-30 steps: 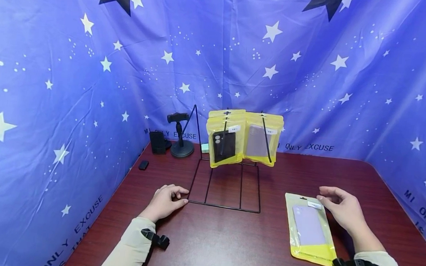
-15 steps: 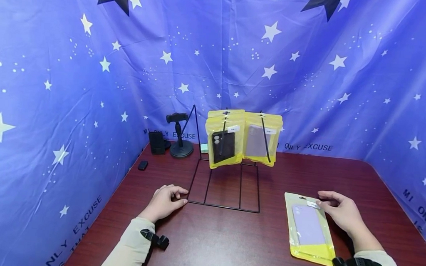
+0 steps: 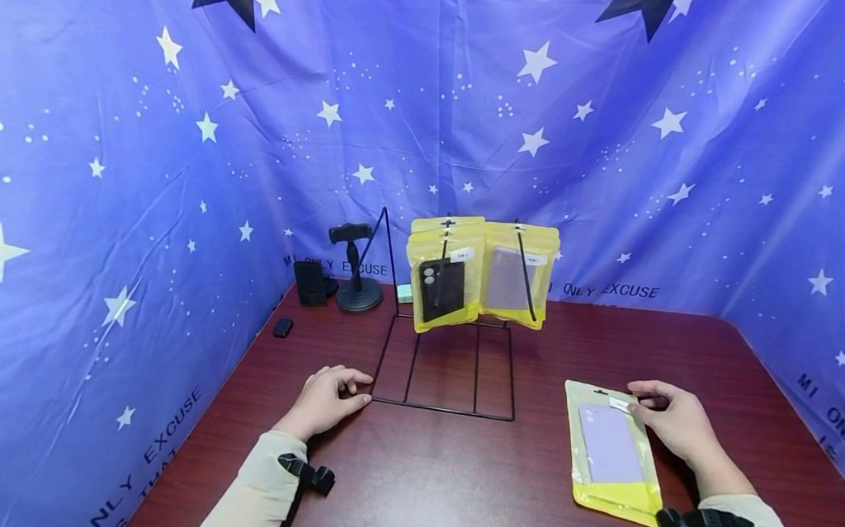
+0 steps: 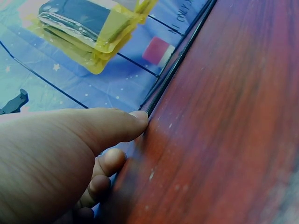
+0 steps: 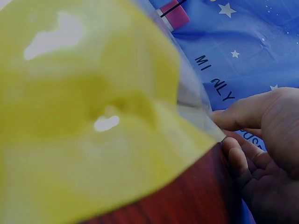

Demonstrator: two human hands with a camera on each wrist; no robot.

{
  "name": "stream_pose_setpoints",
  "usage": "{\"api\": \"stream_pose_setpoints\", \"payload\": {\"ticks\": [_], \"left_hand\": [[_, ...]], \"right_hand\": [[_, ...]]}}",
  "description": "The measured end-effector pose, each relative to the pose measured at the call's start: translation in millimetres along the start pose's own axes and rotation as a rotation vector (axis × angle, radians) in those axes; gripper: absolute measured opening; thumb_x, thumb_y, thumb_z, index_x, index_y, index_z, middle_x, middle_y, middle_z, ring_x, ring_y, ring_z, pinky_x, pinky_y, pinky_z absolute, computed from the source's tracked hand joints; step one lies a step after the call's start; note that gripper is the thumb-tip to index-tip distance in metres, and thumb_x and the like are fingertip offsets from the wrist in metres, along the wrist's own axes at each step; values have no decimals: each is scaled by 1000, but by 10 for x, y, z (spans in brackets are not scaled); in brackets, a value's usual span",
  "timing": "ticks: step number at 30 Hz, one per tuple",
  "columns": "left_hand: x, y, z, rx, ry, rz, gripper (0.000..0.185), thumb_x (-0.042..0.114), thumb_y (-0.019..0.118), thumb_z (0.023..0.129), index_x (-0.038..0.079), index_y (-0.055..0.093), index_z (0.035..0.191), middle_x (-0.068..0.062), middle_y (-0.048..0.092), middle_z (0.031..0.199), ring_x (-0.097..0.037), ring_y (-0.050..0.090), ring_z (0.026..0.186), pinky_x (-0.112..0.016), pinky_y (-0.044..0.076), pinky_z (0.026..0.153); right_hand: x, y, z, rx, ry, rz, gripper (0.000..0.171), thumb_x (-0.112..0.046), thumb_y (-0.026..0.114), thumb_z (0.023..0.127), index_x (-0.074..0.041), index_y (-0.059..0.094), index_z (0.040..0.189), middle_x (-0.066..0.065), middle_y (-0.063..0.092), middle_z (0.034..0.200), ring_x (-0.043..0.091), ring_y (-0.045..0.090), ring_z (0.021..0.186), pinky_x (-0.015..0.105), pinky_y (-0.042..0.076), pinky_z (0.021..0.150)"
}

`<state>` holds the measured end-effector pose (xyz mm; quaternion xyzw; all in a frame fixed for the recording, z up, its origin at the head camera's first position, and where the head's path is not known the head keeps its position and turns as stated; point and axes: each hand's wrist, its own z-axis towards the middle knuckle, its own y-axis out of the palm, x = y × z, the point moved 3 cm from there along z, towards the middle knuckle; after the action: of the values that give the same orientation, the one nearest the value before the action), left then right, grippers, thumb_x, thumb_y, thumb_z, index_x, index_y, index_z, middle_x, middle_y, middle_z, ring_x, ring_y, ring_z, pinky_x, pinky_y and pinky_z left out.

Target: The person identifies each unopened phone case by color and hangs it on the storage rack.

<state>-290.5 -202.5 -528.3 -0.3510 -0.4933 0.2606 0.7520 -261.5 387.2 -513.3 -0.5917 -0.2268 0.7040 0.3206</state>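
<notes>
On the right of the table, a yellow and clear packet (image 3: pixel 620 498) holds a lilac phone case (image 3: pixel 611 445). My right hand (image 3: pixel 681 429) pinches its right edge near the white label. In the right wrist view the packet's yellow face (image 5: pixel 93 154) fills much of the picture, with thumb and fingers at its edge. My left hand (image 3: pixel 325 401) holds the near left corner of a black wire display rack (image 3: pixel 441 409) between thumb and index finger. Several packets hang on the rack's two prongs: phone cases in black (image 3: pixel 441 290) on the left, in lilac (image 3: pixel 511 279) on the right.
Behind the rack's left side stands a black phone stand (image 3: pixel 359 292), beside a dark upright block-shaped object (image 3: pixel 311 283). A small black item (image 3: pixel 282 328) lies near the table's left edge. A star-patterned blue cloth (image 3: pixel 436 91) encloses the table.
My right hand has shifted slightly down and left along the packet's edge. The packet has barely moved. My left hand and the rack keep their places.
</notes>
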Motion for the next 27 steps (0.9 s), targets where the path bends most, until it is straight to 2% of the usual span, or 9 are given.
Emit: {"api": "stream_pose_setpoints", "payload": {"ticks": [2,5,9,13,17,22,27], "left_hand": [[0,-1,-1,-3,0,-2,26,31,86,88,28,80,113,14,57,84,-12,51,84,-42,35,85],[-7,4,-1,-3,1,-14,25,31,86,88,29,79,113,15,56,83,-10,51,83,-48,38,96],[-16,9,0,-3,2,-29,25,30,87,88,30,79,112,17,54,82,-7,52,81,-57,32,111],[-10,5,-1,7,9,-24,26,29,87,88,30,79,112,16,55,82,-7,51,80,-55,35,107],[-2,-2,2,14,8,-17,26,29,87,87,30,79,112,16,56,82,-7,51,80,-48,37,95],[9,-7,0,14,7,-15,26,29,87,87,30,79,112,15,56,82,-8,51,81,-45,36,92],[16,-7,2,18,9,-12,26,29,87,87,30,79,112,15,57,82,-9,51,81,-43,36,86]], "right_hand": [[0,5,1,-2,-3,-11,33,-8,81,90,1,74,121,17,74,108,-3,58,83,19,47,68],[20,13,7,-6,-3,-21,34,-9,82,90,0,74,121,18,73,109,-3,57,83,19,47,69],[49,21,20,-19,-1,-41,34,-9,81,89,0,74,121,16,73,106,2,58,84,21,46,69],[37,22,21,-31,1,-54,33,-8,81,89,0,75,120,13,73,100,7,59,84,23,46,69],[37,26,34,-39,-8,-71,32,-7,81,89,-1,76,120,12,72,99,11,60,85,24,45,70],[53,22,50,-57,-2,-92,32,-9,80,90,0,76,120,15,71,102,20,62,90,27,46,71],[59,18,56,-63,7,-101,32,-9,80,90,1,75,120,14,70,101,22,62,89,29,46,70]]}}
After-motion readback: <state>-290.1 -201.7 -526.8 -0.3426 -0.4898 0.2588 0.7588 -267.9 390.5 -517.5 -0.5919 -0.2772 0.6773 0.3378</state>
